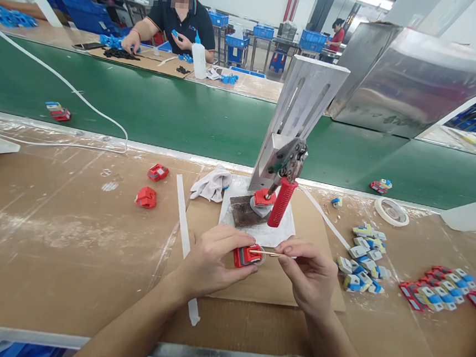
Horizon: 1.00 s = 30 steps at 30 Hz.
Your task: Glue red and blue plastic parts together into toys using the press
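My left hand (210,256) grips a small red toy car part (241,255) with grey sides between thumb and fingers. In a pinch, my right hand (311,271) holds a thin wooden stick (272,254), perhaps a toothpick, whose tip meets the red part. Just beyond both hands stands a toggle clamp (282,202) with a red handle, mounted on a slotted metal upright (298,100). Another red part (263,197) sits under the clamp's plunger.
Two red parts (146,197) and a white glove (212,183) lie left of the clamp. Grey, blue and yellow pieces (364,262), a tape roll (391,211) and assembled toy vehicles (440,288) are on the right. Beyond the green belt (185,113), a person (176,23) handles blue parts.
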Each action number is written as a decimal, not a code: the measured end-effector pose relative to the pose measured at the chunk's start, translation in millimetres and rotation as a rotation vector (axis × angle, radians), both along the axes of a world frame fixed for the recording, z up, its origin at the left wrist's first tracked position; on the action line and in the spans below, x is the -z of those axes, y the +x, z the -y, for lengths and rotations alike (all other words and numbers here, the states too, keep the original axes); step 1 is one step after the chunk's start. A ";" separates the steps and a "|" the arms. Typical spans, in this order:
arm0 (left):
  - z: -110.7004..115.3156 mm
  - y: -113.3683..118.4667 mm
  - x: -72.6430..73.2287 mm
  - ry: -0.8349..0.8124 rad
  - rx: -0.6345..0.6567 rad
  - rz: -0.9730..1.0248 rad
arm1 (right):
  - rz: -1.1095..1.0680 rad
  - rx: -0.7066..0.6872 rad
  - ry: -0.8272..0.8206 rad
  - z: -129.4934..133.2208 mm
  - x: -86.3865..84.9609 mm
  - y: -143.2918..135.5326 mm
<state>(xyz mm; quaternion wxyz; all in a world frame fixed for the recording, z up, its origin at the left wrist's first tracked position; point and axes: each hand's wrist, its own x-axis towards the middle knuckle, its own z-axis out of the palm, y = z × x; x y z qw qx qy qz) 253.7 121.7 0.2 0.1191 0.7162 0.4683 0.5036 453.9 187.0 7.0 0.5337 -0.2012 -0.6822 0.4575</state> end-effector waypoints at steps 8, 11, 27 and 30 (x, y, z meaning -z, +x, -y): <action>0.5 0.2 1.0 -0.007 -0.010 -0.005 | 0.008 -0.009 0.012 -0.6 0.0 -1.9; 0.7 0.5 2.5 -0.007 -0.010 -0.006 | 0.004 -0.010 0.014 0.1 -0.1 -3.1; 0.0 -1.3 -0.2 0.011 -0.019 -0.008 | -0.002 -0.052 -0.033 0.7 -1.2 -1.4; 0.0 -2.2 -0.8 0.008 -0.004 0.018 | -0.040 -0.005 -0.056 -6.5 1.0 10.4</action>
